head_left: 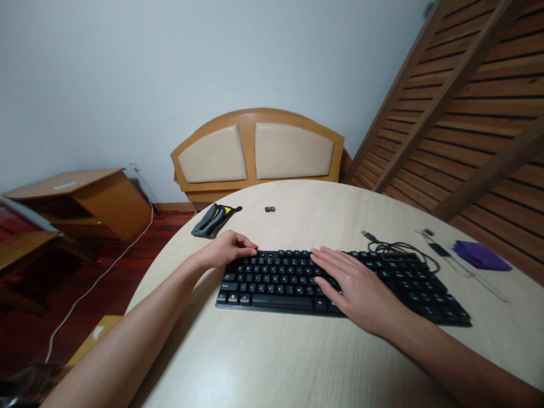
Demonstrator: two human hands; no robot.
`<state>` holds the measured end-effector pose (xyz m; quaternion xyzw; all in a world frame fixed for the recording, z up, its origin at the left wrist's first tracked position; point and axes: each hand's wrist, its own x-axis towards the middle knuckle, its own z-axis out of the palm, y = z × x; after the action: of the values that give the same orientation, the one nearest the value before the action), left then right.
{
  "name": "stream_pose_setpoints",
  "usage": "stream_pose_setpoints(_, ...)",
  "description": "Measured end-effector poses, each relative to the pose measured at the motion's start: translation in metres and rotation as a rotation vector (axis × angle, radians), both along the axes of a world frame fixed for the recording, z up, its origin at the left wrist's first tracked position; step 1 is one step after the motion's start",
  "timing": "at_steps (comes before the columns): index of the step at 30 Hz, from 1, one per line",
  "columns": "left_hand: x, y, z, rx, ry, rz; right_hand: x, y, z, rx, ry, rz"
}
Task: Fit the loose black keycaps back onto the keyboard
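A black keyboard with white-lettered keys lies across the table in front of me. At its upper left corner, my left hand has thumb and forefinger pinched together by the top row of keys. What is between those fingertips, if anything, is hidden. My right hand rests flat over the keys right of the middle, fingers stretched out. Beyond the keyboard sit two small black keycaps. The keyboard's coiled cable with its USB plug lies behind its right part.
A grey, black and yellow pouch-like item lies at the back left of the round pale table. To the right are a folded purple cloth and a thin tool with a dark part. A headboard and slatted wooden panel stand behind.
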<state>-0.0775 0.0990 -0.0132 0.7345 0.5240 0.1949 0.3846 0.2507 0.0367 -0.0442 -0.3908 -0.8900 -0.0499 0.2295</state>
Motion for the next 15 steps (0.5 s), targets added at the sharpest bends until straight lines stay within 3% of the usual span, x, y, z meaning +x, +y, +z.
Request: stream_pose_setpoints(15, 0.0048, -0.003, 0.0017, 0.025, 0.055, 0.022, -0.0004, -0.0002, 0.0002, 0.0, 0.012, 0.003)
